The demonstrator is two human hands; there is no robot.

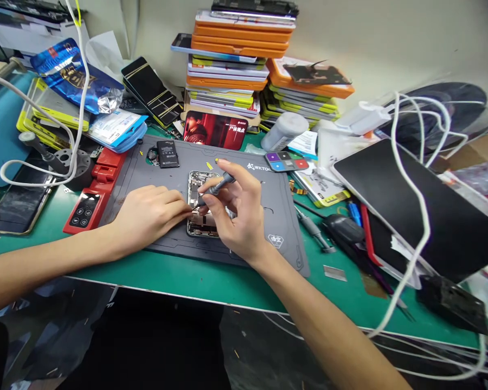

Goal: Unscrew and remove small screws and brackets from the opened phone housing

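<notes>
An opened phone [201, 222] with its inner parts bare lies on the grey work mat [236, 251]. My right hand [239, 208] is closed around a grey screwdriver [222, 184], held at a slant above the phone, its tip end near the left inner edge. From the left, my left hand [156, 211] reaches in with bent fingers, the fingertips pressed together at the phone's left edge. Whether those fingertips pinch a small part is too small to see. A black phone battery [168, 154] rests on the mat behind the phone.
A lit phone [214, 130] leans at the back before stacked boxes [228, 81]. On the left stand a red device [85, 208] and a blue pouch [71, 73]. Another screwdriver [315, 230], a dark tablet-like panel [423, 203] and a looping white cable [421, 216] crowd the right.
</notes>
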